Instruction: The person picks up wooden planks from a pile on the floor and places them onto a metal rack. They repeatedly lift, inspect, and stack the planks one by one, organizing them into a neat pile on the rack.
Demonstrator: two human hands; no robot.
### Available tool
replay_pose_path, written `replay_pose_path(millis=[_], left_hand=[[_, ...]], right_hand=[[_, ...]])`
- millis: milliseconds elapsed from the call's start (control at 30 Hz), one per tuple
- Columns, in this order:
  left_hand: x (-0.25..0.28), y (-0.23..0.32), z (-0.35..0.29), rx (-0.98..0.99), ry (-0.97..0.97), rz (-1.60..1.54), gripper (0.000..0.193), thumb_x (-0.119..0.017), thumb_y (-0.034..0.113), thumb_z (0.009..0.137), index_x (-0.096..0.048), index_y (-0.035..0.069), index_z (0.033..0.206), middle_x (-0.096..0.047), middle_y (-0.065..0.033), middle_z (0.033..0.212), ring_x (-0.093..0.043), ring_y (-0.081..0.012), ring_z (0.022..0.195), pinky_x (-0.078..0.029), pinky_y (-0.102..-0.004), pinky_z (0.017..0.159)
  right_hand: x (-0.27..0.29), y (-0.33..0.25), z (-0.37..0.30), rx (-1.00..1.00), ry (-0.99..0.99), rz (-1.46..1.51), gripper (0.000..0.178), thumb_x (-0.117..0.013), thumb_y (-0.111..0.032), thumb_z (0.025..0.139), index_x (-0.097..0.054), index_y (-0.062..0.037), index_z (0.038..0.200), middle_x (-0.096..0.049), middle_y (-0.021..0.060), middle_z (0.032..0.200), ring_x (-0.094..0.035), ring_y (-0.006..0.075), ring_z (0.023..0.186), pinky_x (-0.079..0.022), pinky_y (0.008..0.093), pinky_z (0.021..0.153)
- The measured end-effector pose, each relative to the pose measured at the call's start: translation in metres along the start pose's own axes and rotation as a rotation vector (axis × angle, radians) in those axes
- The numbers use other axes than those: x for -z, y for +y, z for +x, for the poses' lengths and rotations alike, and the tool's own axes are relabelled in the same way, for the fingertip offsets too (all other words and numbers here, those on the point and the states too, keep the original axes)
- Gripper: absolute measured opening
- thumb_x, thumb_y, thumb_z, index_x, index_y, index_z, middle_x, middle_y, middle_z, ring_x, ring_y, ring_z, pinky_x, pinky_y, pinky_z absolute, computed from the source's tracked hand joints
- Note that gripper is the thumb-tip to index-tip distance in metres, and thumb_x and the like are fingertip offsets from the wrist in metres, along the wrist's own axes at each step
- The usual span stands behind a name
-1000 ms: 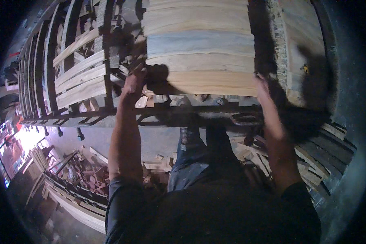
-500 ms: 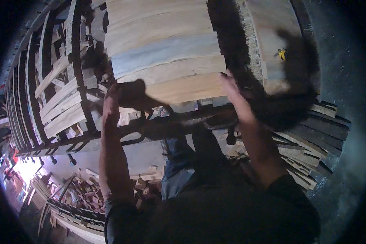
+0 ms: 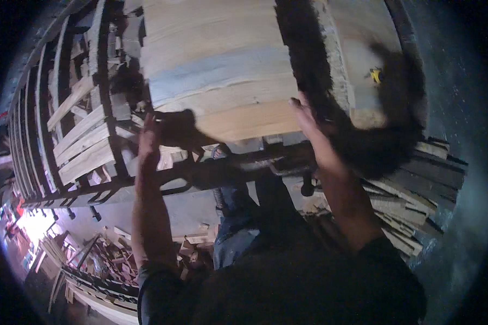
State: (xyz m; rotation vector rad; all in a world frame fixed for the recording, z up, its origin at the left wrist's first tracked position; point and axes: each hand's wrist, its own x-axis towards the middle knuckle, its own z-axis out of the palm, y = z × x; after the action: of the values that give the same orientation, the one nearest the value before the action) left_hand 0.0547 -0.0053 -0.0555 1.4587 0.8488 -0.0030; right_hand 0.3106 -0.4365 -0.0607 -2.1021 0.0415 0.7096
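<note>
Just beyond the metal rail [image 3: 244, 160], between both hands: a wooden panel [image 3: 222, 81] lying flat in pale strips set edge to edge, one greyish blue. Probably stiff along the strips and fairly heavy, judging by breadth; hardly fragile, though perhaps weak at the seams if not bonded. Dry-looking, so likely not slippery, but apt to splinter at the stepped ends. Best taken by those two ends, close to the rail, palms flat and pressure even. Right of the rail's middle, the right hand [image 3: 307, 120], fingers outstretched along one end, not curled round anything; contact hard to confirm. Left of its middle, the left hand [image 3: 149, 142], at the opposite end, fingers too dark to tell whether grasping or released. Beyond the rail, farther right, a second panel [image 3: 366, 30] bearing a small yellow object [image 3: 376, 76]; beyond its left stretch, loose slats [image 3: 87, 161].
</note>
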Motion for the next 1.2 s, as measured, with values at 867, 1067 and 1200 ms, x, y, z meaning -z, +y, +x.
replay_pose_path(millis=[867,1067,1200], left_hand=[[-0.155,0.095,0.05,-0.637,0.347,1.079,0.062,-0.048,0.045,0.091,-0.048,0.0,0.134,-0.038,-0.0246,0.153,-0.032,-0.0484,0.141,-0.025,-0.0667,0.11],[-0.153,0.107,0.048,-0.633,0.344,1.072,0.058,-0.047,0.044,0.091,-0.05,-0.001,0.129,-0.042,-0.0252,0.149,-0.035,-0.0491,0.139,-0.026,-0.0674,0.108],[-0.152,0.105,0.049,-0.603,0.326,1.079,0.059,-0.048,0.043,0.093,-0.048,0.0,0.135,-0.035,-0.0247,0.156,-0.029,-0.0481,0.144,-0.022,-0.0664,0.112]], right_hand=[[-0.066,-0.18,0.018,0.814,0.18,-1.055,0.069,-0.065,-0.034,0.085,-0.047,0.009,0.136,-0.045,0.0239,0.144,-0.04,0.0383,0.136,-0.027,0.0493,0.114],[-0.07,-0.171,0.019,0.8,0.187,-0.944,0.072,-0.065,-0.036,0.082,-0.048,0.0084,0.137,-0.043,0.0256,0.148,-0.037,0.0406,0.14,-0.025,0.0524,0.115],[-0.073,-0.166,0.022,0.767,0.142,-0.95,0.075,-0.066,-0.036,0.082,-0.047,0.0074,0.139,-0.038,0.0265,0.153,-0.033,0.0415,0.143,-0.023,0.0542,0.117]])
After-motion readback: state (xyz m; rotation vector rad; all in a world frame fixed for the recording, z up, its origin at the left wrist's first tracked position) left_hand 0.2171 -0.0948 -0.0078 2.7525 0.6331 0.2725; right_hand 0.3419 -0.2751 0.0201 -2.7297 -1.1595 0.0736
